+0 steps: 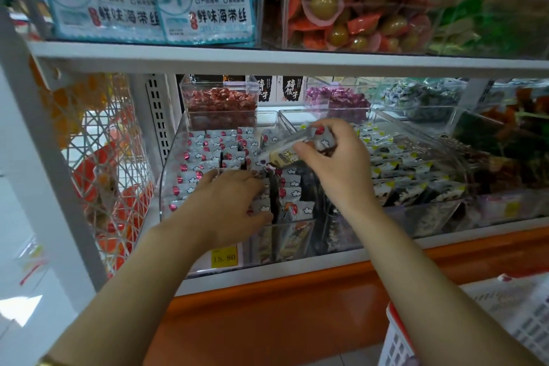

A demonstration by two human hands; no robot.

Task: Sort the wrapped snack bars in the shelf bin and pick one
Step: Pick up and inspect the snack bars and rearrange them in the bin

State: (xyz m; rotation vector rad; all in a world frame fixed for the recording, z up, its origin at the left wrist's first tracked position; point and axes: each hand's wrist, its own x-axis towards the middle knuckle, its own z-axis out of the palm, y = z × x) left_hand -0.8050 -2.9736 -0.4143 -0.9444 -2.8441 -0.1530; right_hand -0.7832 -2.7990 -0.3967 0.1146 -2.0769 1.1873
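Clear plastic shelf bin [170, 175] holds rows of silver-wrapped snack bars with red spots [205, 154], standing on edge; left hand [231, 202] rests on the bars at the bin's front centre, fingers laid nearly flat, its grip slack and holding nothing; right hand [332, 163] is raised above the bin's right side, its grip closed to a pinch of thumb and fingers on one wrapped snack bar [285, 151], held tilted, clear of the rows; yellow price tag [224, 257] is fixed below the bin's front wall.
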